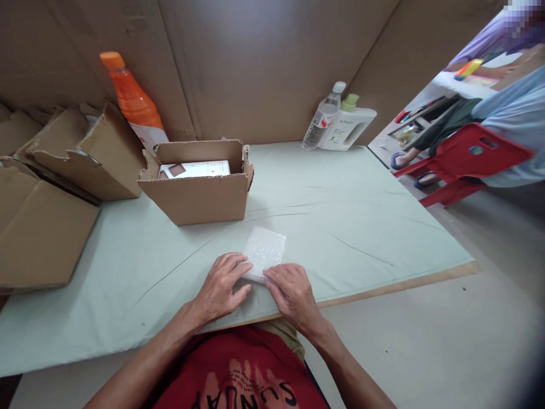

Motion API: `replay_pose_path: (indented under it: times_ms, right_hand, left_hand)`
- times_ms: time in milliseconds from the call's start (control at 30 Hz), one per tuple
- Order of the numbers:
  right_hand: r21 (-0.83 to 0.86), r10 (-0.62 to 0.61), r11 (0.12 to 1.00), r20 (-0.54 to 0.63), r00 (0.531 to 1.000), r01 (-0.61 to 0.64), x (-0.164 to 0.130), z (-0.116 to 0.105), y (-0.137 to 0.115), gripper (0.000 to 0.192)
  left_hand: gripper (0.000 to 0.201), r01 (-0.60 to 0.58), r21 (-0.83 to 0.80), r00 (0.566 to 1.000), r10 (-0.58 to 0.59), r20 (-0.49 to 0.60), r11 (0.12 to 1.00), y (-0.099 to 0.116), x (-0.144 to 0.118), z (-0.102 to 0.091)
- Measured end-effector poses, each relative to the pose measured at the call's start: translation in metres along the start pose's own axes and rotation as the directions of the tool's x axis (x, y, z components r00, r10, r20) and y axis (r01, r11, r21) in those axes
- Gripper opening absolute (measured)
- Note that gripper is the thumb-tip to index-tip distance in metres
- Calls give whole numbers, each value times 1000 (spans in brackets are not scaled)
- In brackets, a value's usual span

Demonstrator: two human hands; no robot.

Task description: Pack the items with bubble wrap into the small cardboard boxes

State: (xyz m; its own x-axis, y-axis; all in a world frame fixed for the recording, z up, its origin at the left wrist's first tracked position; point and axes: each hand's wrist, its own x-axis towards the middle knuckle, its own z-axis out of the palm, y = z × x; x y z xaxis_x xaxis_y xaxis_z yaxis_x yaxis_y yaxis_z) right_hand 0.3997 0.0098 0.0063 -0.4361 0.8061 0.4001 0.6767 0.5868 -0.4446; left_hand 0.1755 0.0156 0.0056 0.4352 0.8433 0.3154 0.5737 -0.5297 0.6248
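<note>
Small bubble-wrap pouch [264, 250] sits flat on the pale green table cover [349, 221], lower middle of the frame, close to the near edge. Both hands are on its near end — the left hand [221, 287] has its fingers spread and laid flat, fingertips pressing the pouch's lower left corner, and the right hand [289, 292] is curled a bit more, fingertips pinning the bottom edge. Neither one is really gripping it, more like holding it down or folding the edge; I can't tell if there's anything inside.

Further up, left of centre, there's an open cardboard box [198, 187] with a white flat package [196, 168] in it. More flattened cartons [63, 170] pile at the far left, an orange bottle [131, 102] behind them. Upper right: a clear water bottle [321, 119] and a white jug [347, 125]. Another person on a red chair [464, 159] at the right edge.

Risk as I see it — the pouch looks slick and light, so pressing only one end could let it skate forward or fold crooked.
</note>
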Motion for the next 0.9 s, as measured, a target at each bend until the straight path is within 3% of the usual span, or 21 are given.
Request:
replay_pose_path:
  times_ms: [133,300,467,567,633,700,767,833,900]
  right_hand:
    - [114,41,993,-32,999,-37,-9,-2,2,18]
    - [-40,76,996,-120,990,-82,-17,-8,-2,28]
    - [-152,10,988,23,1000,-6,-11,-6,-2,29]
    - [-144,23,989,-5,1000,-24,-5,3,5,23]
    - [-92,46,994,-96,994,-55,-1,8,9,20]
    - [-12,87,996,-169,982,-90,1,13,11,20]
    - [74,139,989,-180,974,-128,3,16,9,20]
    - [150,202,972,-148,968,-180,3,17,6,22]
    - [223,275,943,-99,956,-248,3,16,2,23]
  left_hand:
    - [33,47,-111,998,-43,35,993,0,-5,0]
    - [34,168,-70,985,-165,52,983,0,13,8]
    - [32,217,-20,976,-217,1,976,2,23,13]
    - [34,316,-139,942,-328,-73,938,4,16,12]
    - [40,449,-367,853,-513,-97,815,7,8,11]
    - [51,530,-630,724,-690,-13,568,12,1,9]
    - [62,519,-809,628,-765,143,275,19,-3,7]
    - [67,469,-882,592,-760,269,53,26,-3,6]
    - [64,425,-904,601,-729,328,-57,33,-1,7]
